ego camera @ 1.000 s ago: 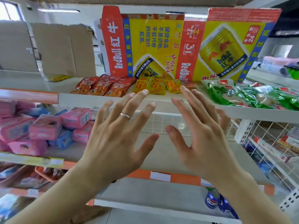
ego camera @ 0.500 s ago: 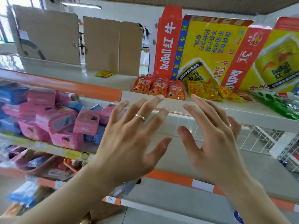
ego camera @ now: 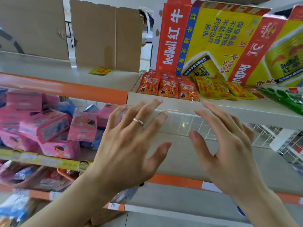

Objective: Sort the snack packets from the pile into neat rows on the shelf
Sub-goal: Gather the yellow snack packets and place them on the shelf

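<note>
Orange snack packets (ego camera: 167, 86) lie in rows on the shelf (ego camera: 246, 112) at twelve o'clock. Left hand (ego camera: 127, 145) (ringed) and right hand (ego camera: 229, 153) hover spread, empty.

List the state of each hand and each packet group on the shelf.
Left hand: open, holding nothing.
Right hand: open, holding nothing.
Orange packets: lying flat in rows.
Yellow packets: lying flat, overlapping.
Green packets: loosely heaped.
Lone yellow packet: lying apart, further left.
</note>
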A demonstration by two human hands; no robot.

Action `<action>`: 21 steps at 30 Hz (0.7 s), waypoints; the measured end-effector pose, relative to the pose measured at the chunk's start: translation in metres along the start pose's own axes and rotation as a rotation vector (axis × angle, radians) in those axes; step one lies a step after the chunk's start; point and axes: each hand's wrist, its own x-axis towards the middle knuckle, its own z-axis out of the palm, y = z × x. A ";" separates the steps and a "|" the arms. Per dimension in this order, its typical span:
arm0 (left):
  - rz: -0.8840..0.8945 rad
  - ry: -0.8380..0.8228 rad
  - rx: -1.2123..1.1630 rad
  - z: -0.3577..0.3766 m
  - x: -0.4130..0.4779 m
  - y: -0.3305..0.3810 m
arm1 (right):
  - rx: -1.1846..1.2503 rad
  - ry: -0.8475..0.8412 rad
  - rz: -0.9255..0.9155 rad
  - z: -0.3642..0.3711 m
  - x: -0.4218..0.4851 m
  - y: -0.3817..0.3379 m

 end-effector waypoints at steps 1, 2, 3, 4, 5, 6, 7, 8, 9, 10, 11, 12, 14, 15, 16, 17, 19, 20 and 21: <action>-0.005 -0.003 -0.001 0.004 0.002 -0.001 | 0.006 -0.003 0.004 0.003 0.001 0.002; -0.009 -0.012 0.003 0.007 0.004 -0.003 | 0.016 -0.003 0.008 0.007 0.004 0.004; -0.013 -0.020 0.008 0.009 0.007 -0.005 | 0.025 0.000 0.007 0.011 0.007 0.006; -0.019 -0.026 0.017 0.010 0.009 -0.009 | 0.038 0.003 0.002 0.015 0.012 0.007; -0.025 -0.029 0.028 0.010 0.012 -0.013 | 0.055 0.007 -0.006 0.020 0.017 0.007; -0.030 -0.030 0.042 0.009 0.015 -0.019 | 0.074 0.009 -0.015 0.026 0.023 0.006; -0.037 -0.030 0.057 0.009 0.019 -0.024 | 0.095 0.009 -0.025 0.031 0.030 0.005; -0.049 -0.031 0.072 0.008 0.022 -0.030 | 0.118 0.006 -0.035 0.037 0.036 0.004; -0.063 -0.031 0.088 0.006 0.025 -0.035 | 0.144 0.003 -0.046 0.042 0.043 0.003; -0.074 -0.031 0.104 0.005 0.027 -0.039 | 0.171 0.001 -0.057 0.047 0.049 0.001; -0.083 -0.035 0.122 0.004 0.029 -0.043 | 0.195 0.002 -0.068 0.052 0.054 -0.001; -0.089 -0.042 0.141 0.003 0.030 -0.046 | 0.218 0.005 -0.080 0.056 0.059 -0.002; -0.098 -0.057 0.177 0.003 0.033 -0.050 | 0.257 0.001 -0.105 0.065 0.066 -0.003; -0.104 -0.062 0.192 0.004 0.034 -0.051 | 0.275 -0.004 -0.118 0.069 0.068 -0.004; -0.108 -0.063 0.203 0.004 0.033 -0.053 | 0.289 -0.006 -0.131 0.074 0.068 -0.004; -0.114 -0.061 0.212 0.005 0.032 -0.054 | 0.302 -0.008 -0.140 0.077 0.068 -0.004; -0.135 -0.049 0.221 0.006 0.031 -0.056 | 0.327 -0.026 -0.156 0.082 0.070 -0.004; -0.148 -0.041 0.220 0.006 0.032 -0.058 | 0.334 -0.036 -0.162 0.084 0.072 -0.004; -0.157 -0.035 0.218 0.006 0.033 -0.059 | 0.337 -0.042 -0.169 0.085 0.075 -0.004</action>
